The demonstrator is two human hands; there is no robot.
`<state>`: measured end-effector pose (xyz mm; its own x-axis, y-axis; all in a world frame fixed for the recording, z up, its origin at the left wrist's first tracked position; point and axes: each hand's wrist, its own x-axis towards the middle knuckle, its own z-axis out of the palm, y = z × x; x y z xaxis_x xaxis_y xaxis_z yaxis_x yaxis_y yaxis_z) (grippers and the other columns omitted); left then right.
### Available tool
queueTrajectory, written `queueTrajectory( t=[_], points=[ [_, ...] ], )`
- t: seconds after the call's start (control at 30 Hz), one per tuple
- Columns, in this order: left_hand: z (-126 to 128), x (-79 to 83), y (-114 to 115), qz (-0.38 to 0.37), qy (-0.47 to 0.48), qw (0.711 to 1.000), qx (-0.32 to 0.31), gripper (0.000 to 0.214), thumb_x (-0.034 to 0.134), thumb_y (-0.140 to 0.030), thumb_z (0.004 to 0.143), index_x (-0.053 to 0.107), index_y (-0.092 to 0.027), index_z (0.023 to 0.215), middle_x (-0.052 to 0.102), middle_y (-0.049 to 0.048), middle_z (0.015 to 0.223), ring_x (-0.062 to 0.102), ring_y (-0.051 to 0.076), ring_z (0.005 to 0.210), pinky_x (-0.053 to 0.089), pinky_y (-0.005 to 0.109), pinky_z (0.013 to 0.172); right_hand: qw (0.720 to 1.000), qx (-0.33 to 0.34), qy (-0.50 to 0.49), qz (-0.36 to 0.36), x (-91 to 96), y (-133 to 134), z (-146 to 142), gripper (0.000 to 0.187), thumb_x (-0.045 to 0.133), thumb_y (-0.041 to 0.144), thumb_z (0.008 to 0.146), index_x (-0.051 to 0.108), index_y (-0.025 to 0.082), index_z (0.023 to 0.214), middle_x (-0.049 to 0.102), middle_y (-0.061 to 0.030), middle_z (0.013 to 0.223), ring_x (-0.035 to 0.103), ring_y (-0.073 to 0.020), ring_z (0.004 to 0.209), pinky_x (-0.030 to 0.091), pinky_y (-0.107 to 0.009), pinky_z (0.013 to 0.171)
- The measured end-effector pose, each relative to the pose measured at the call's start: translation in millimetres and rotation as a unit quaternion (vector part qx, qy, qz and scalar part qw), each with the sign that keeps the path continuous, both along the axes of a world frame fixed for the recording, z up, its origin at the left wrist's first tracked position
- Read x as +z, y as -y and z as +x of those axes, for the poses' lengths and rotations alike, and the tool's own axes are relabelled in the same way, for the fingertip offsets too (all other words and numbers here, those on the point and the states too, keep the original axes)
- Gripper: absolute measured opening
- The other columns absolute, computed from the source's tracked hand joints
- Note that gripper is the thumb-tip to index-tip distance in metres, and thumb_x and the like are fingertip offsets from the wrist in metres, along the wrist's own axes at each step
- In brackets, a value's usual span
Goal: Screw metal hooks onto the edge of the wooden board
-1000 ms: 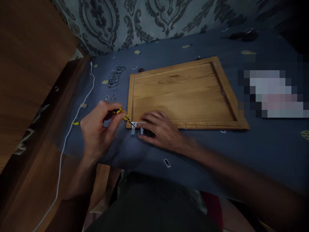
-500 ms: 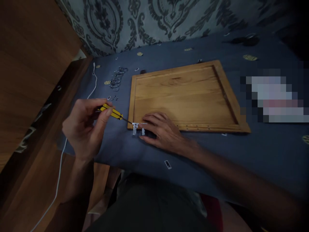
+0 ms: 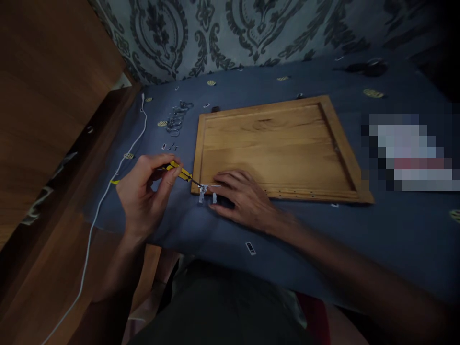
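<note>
My left hand (image 3: 149, 194) pinches the yellow and black handle of a screwdriver (image 3: 181, 172). The tool slants down to the right, and its tip meets a small silvery metal bracket (image 3: 202, 194) at the near left corner of a wooden panel (image 3: 268, 139). Two short prongs of this bracket stick out past the panel's near edge. My right hand (image 3: 244, 199) rests on that edge, its index finger against the bracket and its thumb just below, steadying it. Part of the bracket is hidden under the fingers.
Loose metal hooks or rings (image 3: 176, 120) lie on the blue patterned cloth (image 3: 287, 244), with several small screws (image 3: 173, 147) nearer. A white cable (image 3: 88, 249) runs along the left. A dark object (image 3: 366, 68) lies at the back right, and a blurred-out patch (image 3: 413, 153) covers something on the right.
My left hand has moved right and slightly down with the screwdriver, whose tip now sits further onto the bracket. My right hand stays in place. The view has shifted a little.
</note>
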<state>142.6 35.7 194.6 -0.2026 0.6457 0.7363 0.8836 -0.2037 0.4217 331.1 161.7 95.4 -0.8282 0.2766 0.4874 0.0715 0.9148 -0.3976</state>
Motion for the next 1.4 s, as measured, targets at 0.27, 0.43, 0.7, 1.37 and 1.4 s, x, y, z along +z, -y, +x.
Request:
queueTrajectory(
  t=[0.27, 0.43, 0.7, 1.37, 1.4],
  points=[
    [0.9, -1.4, -0.7, -0.015, -0.003, 1.0, -0.012, 0.017, 0.071, -0.019, 0.097, 0.072, -0.027, 0.111, 0.078, -0.0015, 0.099, 0.077, 0.012, 0.09, 0.065, 0.023, 0.078, 1.0, 0.0, -0.001, -0.001, -1.1, -0.5, 0.4, 0.033, 0.067, 0.043, 0.097, 0.075, 0.022, 0.121, 0.072, -0.0129, 0.122, 0.061, -0.0309, 0.119, 0.048, -0.049, 0.103],
    [-0.5, -2.4, -0.8, -0.017, -0.013, 1.0, -0.017, 0.014, 0.071, -0.019, 0.097, 0.072, -0.024, 0.11, 0.078, -0.0014, 0.099, 0.076, 0.012, 0.09, 0.064, 0.023, 0.08, 1.0, -0.004, 0.004, 0.009, -1.3, -0.4, -0.2, 0.034, 0.069, 0.043, 0.097, 0.074, 0.022, 0.123, 0.072, -0.0126, 0.122, 0.062, -0.031, 0.119, 0.048, -0.049, 0.103],
    [1.2, -2.3, -2.3, -0.019, -0.018, 0.999, -0.036, 0.02, 0.072, -0.013, 0.095, 0.071, -0.025, 0.111, 0.078, -0.0023, 0.101, 0.076, 0.011, 0.093, 0.064, 0.021, 0.083, 1.0, -0.007, 0.004, 0.011, 0.1, 0.3, -0.7, 0.032, 0.068, 0.042, 0.097, 0.075, 0.023, 0.121, 0.073, -0.0125, 0.122, 0.062, -0.031, 0.118, 0.049, -0.049, 0.102],
    [-3.8, 17.4, -5.6, -0.095, -0.058, 0.989, -0.097, 0.019, 0.067, -0.017, 0.099, 0.07, -0.024, 0.117, 0.079, -0.0013, 0.111, 0.077, 0.013, 0.102, 0.063, 0.023, 0.09, 1.0, 0.003, -0.003, 0.002, 0.6, -0.2, -0.3, 0.034, 0.066, 0.044, 0.099, 0.076, 0.02, 0.119, 0.072, -0.0147, 0.122, 0.062, -0.0319, 0.118, 0.048, -0.05, 0.102],
    [-4.7, 18.3, -5.7, -0.103, -0.054, 0.988, -0.104, 0.019, 0.066, -0.017, 0.1, 0.07, -0.024, 0.117, 0.079, -0.0008, 0.114, 0.077, 0.014, 0.104, 0.063, 0.024, 0.092, 1.0, 0.002, -0.002, 0.002, 0.4, -0.2, -0.3, 0.033, 0.067, 0.044, 0.098, 0.076, 0.02, 0.119, 0.072, -0.0144, 0.122, 0.062, -0.0317, 0.118, 0.048, -0.05, 0.103]
  ],
)
